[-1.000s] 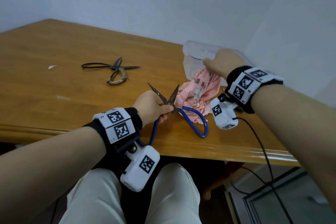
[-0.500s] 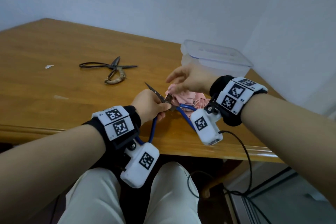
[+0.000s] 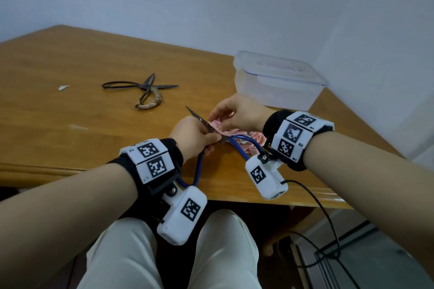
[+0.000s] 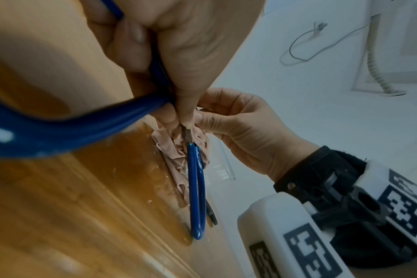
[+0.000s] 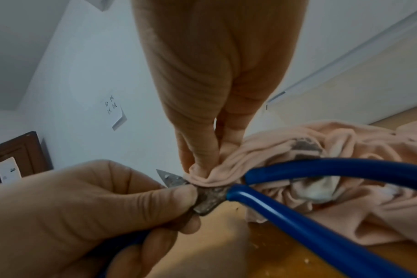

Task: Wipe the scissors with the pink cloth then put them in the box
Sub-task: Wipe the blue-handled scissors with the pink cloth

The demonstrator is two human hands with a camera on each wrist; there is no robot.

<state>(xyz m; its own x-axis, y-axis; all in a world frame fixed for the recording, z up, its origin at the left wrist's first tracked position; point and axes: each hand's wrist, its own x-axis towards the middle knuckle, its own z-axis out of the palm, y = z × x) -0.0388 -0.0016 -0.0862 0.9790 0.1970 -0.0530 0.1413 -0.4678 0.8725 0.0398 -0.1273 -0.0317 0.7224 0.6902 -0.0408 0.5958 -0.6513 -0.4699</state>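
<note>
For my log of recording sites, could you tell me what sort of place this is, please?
Probably a plain office or lab room rather than a workshop: bare white walls, a wooden table in a corner, and a paper notice taped to the wall.

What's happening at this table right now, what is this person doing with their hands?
A person seated at the wooden table is cleaning a pair of blue-handled scissors. The left hand grips them near the pivot, blades open. The right hand pinches a crumpled pink cloth against one blade. The clear plastic box, lid on, stands just behind. A second pair of old dark metal scissors lies untouched farther left. Nothing is in the box yet, as far as can be seen.
</note>
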